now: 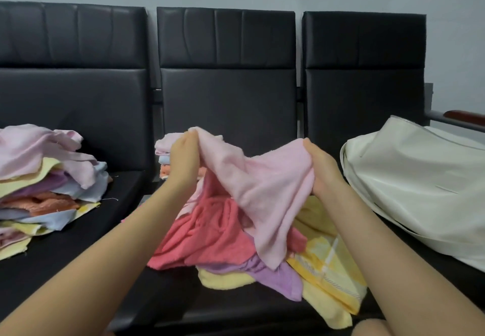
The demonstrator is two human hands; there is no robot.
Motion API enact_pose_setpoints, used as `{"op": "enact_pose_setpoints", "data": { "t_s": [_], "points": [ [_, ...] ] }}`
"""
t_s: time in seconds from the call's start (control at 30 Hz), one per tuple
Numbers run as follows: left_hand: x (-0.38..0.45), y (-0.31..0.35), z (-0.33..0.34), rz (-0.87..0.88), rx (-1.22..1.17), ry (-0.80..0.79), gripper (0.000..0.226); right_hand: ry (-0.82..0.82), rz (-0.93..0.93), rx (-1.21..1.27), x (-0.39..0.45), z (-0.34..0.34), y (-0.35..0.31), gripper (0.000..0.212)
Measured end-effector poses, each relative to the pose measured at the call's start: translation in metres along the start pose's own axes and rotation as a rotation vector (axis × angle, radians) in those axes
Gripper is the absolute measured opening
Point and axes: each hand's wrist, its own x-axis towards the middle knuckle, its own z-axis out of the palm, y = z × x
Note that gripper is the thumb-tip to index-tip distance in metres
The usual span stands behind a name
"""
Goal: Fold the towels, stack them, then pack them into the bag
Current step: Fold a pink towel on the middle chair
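Now the left hand (183, 156) and right hand (321, 170) each pinch a top corner of the pale pink towel (265, 199), centre frame; soft, light, floppy, so corners look the best grip

A soft, matt pink terry towel (265, 194) with a fuzzy nap hangs at centre frame above a heap of loose towels (236, 251) in coral, lilac and yellow cloth, one with a woven striped border. At left, a stack of towels (44, 181) shows frayed, thready edges. Behind, the black seats (228, 89) are smooth leather-like upholstery with a dull sheen and creases. At right, a cream bag (420, 178) looks smooth and faintly glossy; beyond it, an armrest (462, 116) of polished reddish wood.
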Motion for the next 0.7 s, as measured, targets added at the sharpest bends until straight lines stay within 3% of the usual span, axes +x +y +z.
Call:
{"op": "enact_pose_setpoints", "data": {
  "t_s": [0.07,0.2,0.27,0.37,0.5,0.63,0.7],
  "points": [
    [0.007,-0.001,-0.015,-0.032,-0.11,0.066,0.022,-0.044,0.098,0.084,0.003,-0.003,-0.001,0.039],
    [0.015,-0.013,-0.04,-0.129,-0.102,0.175,0.02,-0.059,0.04,0.093,0.011,-0.012,0.015,0.033],
    [0.009,-0.02,-0.045,-0.183,-0.114,0.154,0.026,-0.044,0.079,0.057,0.011,-0.013,0.025,0.022],
    [-0.001,-0.03,-0.051,-0.207,-0.058,0.099,0.024,-0.056,0.217,-0.122,0.008,-0.016,0.044,0.032],
    [-0.001,-0.036,-0.066,-0.004,0.139,0.083,0.017,-0.121,0.213,-0.523,0.007,-0.029,0.049,0.037],
    [-0.006,-0.029,-0.072,0.222,0.223,0.059,0.039,-0.158,0.072,-0.421,-0.002,-0.024,0.039,0.008],
    [-0.014,-0.019,-0.068,0.293,0.202,0.052,0.042,-0.165,0.034,-0.33,-0.007,-0.017,0.027,0.011]
  ]
}}
